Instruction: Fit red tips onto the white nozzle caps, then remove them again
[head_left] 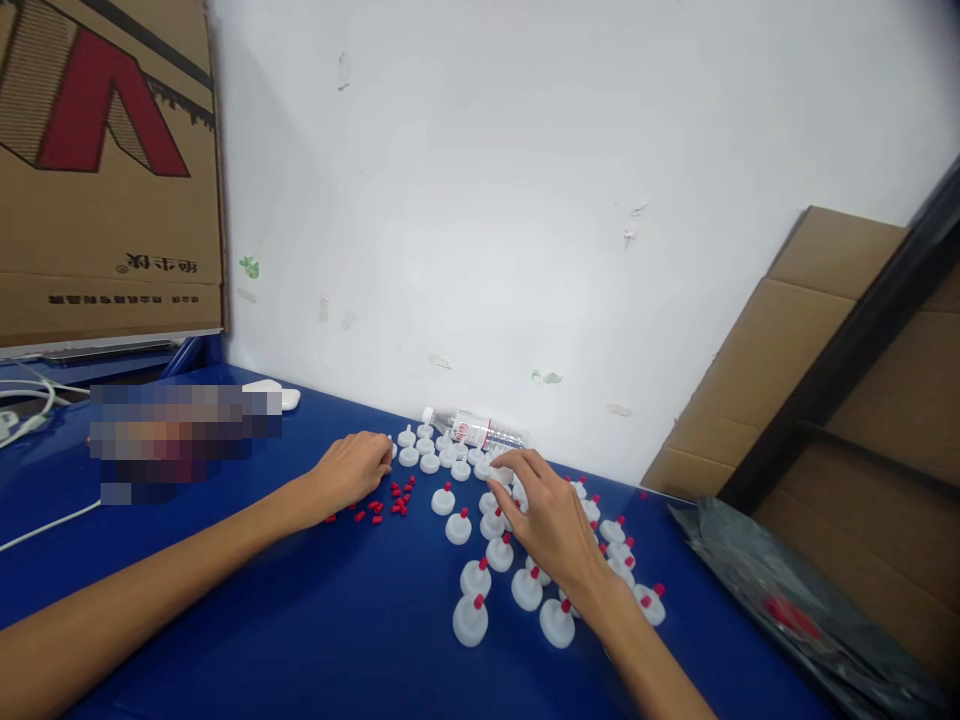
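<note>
My left hand (358, 466) is closed, fingers curled down beside a white spout cap (408, 456) at the left end of a group with bare spouts. Whatever its fingertips hold is hidden. Small red tips (401, 505) lie loose just right of and below that hand. My right hand (546, 508) reaches over the white caps, thumb and index finger closed around a white spout cap (500, 474). Around and below it stand several white caps fitted with red tips (471, 620), some partly covered by the hand and forearm.
A clear plastic bottle (487, 431) lies on its side against the wall behind the caps. Grey plastic bagging (780, 590) sits at the right edge of the blue table (300, 620). Cardboard boxes (112, 230) stand at left and right. A white cable (52, 525) crosses the left side, near a blurred patch.
</note>
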